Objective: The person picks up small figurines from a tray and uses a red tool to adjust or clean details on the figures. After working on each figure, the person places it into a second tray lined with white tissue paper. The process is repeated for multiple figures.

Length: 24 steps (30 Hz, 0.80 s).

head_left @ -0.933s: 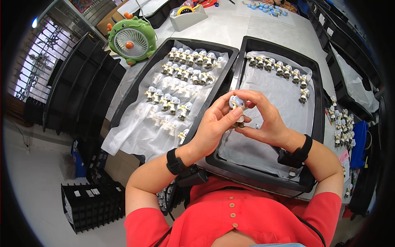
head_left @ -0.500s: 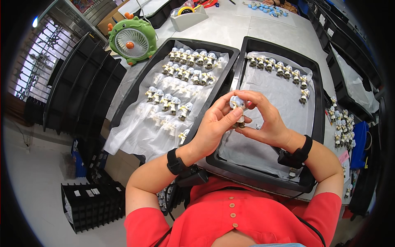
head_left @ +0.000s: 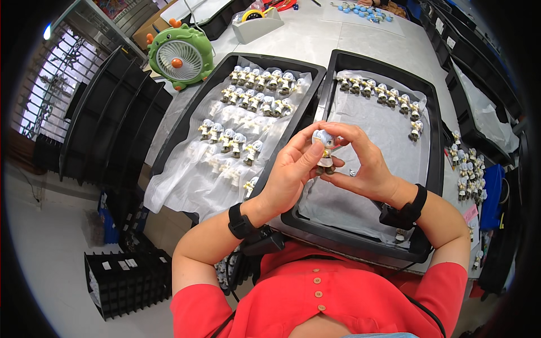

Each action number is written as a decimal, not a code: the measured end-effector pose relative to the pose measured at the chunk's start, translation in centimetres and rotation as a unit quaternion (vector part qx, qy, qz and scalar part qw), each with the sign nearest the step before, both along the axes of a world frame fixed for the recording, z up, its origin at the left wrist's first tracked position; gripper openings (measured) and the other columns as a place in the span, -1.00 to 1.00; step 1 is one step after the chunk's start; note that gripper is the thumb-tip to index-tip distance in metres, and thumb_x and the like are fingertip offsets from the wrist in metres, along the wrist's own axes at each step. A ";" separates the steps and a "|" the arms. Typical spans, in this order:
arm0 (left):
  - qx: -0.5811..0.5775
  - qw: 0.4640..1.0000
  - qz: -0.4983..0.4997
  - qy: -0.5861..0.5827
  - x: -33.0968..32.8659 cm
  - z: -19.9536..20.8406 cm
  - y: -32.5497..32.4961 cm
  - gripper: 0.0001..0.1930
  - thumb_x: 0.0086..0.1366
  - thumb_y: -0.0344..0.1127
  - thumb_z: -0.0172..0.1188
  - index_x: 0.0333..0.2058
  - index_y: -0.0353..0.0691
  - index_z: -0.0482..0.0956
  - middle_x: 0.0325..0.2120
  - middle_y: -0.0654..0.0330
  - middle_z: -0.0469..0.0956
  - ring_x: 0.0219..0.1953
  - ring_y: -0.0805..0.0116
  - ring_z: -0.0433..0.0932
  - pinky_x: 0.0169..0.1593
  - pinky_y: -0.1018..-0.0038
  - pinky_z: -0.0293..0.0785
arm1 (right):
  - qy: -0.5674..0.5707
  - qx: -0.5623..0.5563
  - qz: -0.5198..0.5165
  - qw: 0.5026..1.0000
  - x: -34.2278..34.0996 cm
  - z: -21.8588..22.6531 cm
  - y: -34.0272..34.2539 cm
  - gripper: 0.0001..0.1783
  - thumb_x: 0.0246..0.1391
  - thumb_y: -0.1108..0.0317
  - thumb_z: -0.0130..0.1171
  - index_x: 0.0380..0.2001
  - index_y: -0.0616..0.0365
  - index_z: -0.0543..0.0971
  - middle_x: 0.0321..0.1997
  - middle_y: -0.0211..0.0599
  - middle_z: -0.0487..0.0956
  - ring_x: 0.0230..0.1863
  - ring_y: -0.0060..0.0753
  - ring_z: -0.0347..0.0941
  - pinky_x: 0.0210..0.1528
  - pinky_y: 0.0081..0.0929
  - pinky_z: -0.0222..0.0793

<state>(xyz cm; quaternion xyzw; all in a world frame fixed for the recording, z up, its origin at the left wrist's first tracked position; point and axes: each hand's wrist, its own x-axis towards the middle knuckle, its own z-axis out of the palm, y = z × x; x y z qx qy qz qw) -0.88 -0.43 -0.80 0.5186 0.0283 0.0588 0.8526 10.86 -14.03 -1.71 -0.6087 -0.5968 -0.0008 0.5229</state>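
Between both hands, above the near part of the right black tray (head_left: 360, 239), I hold a small figurine (head_left: 325, 158) upright, with pale blue hair, a white and yellow outfit and dark feet. My left hand (head_left: 290, 169) grips it from the left, thumb across its side. My right hand (head_left: 369, 166) curves round from the right, its fingertips at the figurine's head and base. Lined with white sheet, the right tray has a row of similar figurines (head_left: 381, 92) along its far side. A small shiny piece (head_left: 353, 172) shows beside my right hand.
To the left, another black tray (head_left: 186, 121) holds rows of figurines, some under white sheet. A green fan (head_left: 179, 56) and a tape dispenser (head_left: 256, 27) stand behind. More figurines (head_left: 470, 174) cluster at the right. Another person's hand (head_left: 366, 2) is at the far edge.
The figurine has turned slightly between my fingers, and more of its front and outfit shows now. My left thumb has shifted up a little. Both hands keep their hold.
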 end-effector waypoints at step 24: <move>-0.017 1.000 0.008 0.006 0.1 -0.1 0.1 -0.46 0.33 -0.13 0.01 0.19 -0.23 0.13 -0.03 0.06 0.41 -0.13 0.21 0.54 -0.14 0.37 0.51 | 0.008 0.007 0.009 1.000 0.1 -0.1 0.1 -0.21 -0.33 0.47 0.41 0.09 0.07 0.33 0.03 -0.28 0.42 -0.13 -0.34 0.41 -0.12 -0.44 0.40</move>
